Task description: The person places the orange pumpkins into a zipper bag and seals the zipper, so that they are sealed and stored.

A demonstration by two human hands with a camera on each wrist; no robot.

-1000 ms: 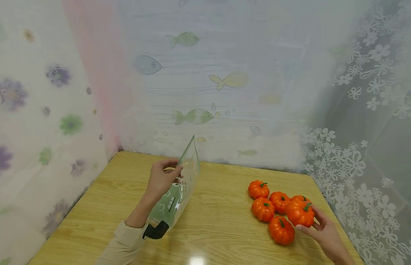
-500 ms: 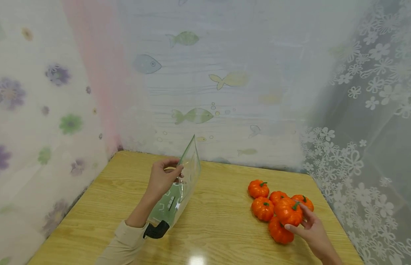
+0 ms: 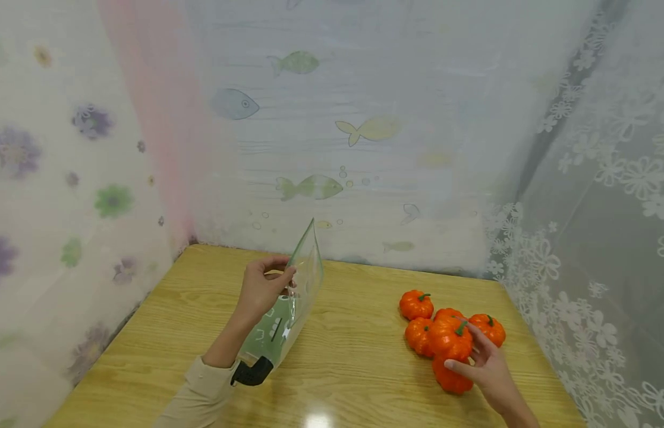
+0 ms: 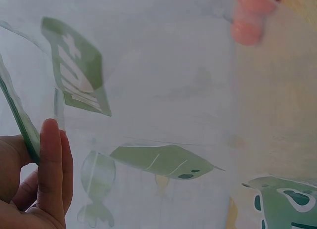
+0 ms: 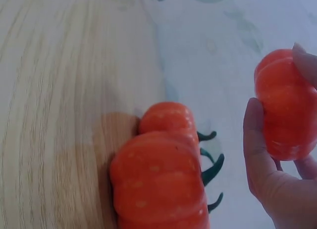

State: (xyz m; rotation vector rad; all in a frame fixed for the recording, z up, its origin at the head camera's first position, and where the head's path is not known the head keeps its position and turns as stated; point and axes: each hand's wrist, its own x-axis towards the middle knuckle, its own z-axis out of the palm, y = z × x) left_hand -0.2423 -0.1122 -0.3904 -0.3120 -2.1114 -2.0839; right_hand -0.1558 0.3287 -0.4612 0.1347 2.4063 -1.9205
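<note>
The orange toy pumpkin [image 3: 446, 340] hung at the lower right of the frame, squat and broad, its green stem [image 3: 461, 328] pointing up and a little to the right. The person's right hand [image 3: 487, 371] grasped it from the right, thumb low in front and fingers around the far side. At centre left, the clear plastic bag [image 3: 305, 297] stood tilted, its long axis slanting from the peaked corner at upper right towards the cuff at lower left; the left hand [image 3: 263, 291] pinched its edge between thumb and fingers.

Over the last second I saw the held pumpkin travel leftwards, uncovering the rightmost pumpkin [image 3: 489, 328] and coming in front of the cluster, while the left hand and bag stayed put.

The bag's upper edges parted below that corner, and a green cartoon print [image 3: 273, 324] showed low on it; I couldn't make out its inside. The front pumpkin [image 3: 450, 379] sat partly hidden beneath the held one on the wooden table [image 3: 364, 356]; whether they touched, I couldn't tell.
</note>
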